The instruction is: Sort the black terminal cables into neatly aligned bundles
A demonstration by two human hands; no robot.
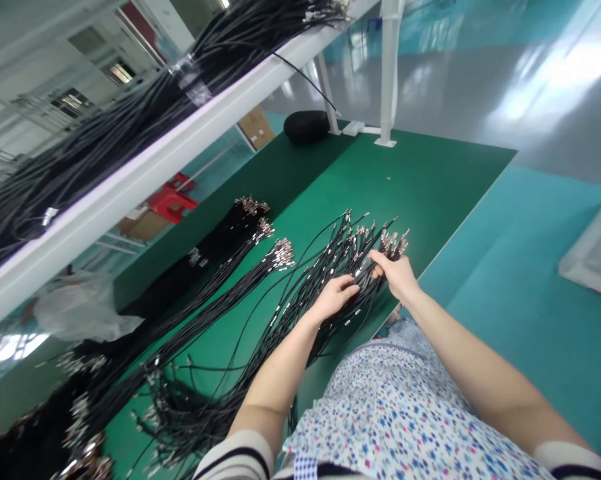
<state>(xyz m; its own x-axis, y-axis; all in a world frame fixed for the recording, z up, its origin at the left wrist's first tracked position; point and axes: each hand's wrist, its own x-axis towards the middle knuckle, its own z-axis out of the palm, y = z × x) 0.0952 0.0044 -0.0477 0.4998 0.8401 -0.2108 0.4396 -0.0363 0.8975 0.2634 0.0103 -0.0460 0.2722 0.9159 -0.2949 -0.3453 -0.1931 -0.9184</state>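
Note:
A loose spread of thin black cables (300, 313) with silvery metal ends lies along the near side of the green table. My right hand (396, 273) closes around a bunch of these cables just below their gathered metal connectors (394, 244). Slightly to its left, my left hand (334, 297) has thumb and fingers bent onto cables of the same bunch. Its fingertips are partly hidden among the strands. Left of the hands lies a neater cable bundle (230, 283), its connectors pointing away from me.
More dark bundles (200, 257) lie farther left, near a clear plastic bag (83, 307). Overhead, a white shelf (145, 180) carries long black cables, and its post (389, 73) meets the green table (430, 173). A round black object (306, 127) sits at the far end.

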